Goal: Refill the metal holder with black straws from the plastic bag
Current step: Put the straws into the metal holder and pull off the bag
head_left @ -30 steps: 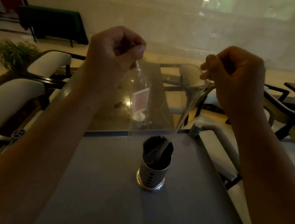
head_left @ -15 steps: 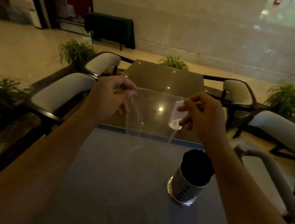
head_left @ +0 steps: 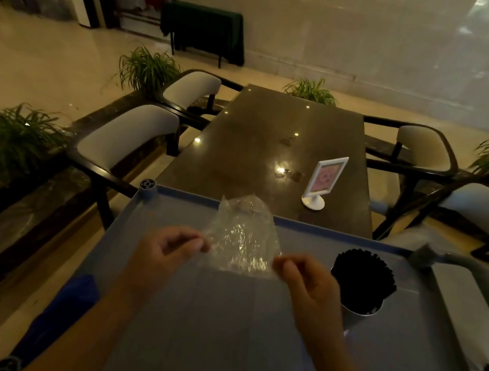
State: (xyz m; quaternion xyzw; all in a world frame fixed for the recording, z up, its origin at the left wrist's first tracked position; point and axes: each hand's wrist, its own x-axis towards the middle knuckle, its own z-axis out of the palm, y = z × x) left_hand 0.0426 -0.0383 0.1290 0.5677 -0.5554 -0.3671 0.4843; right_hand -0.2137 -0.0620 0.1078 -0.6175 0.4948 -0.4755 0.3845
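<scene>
- My left hand (head_left: 169,247) and right hand (head_left: 307,279) each pinch one side of the crumpled clear bag (head_left: 241,240).
- The metal holder (head_left: 358,312) is packed with black straws (head_left: 361,275).

Grey cart top (head_left: 220,335) fills lower frame; dark glossy table (head_left: 266,145) beyond it, centre; white sign stand (head_left: 323,180) on the table's right side; padded chairs (head_left: 127,135) at both sides; potted plants (head_left: 8,134) left and right; green-draped table (head_left: 204,29) upper left.

Dim warm light, ceiling glare on dark table (head_left: 272,145), edges warped, soft
</scene>
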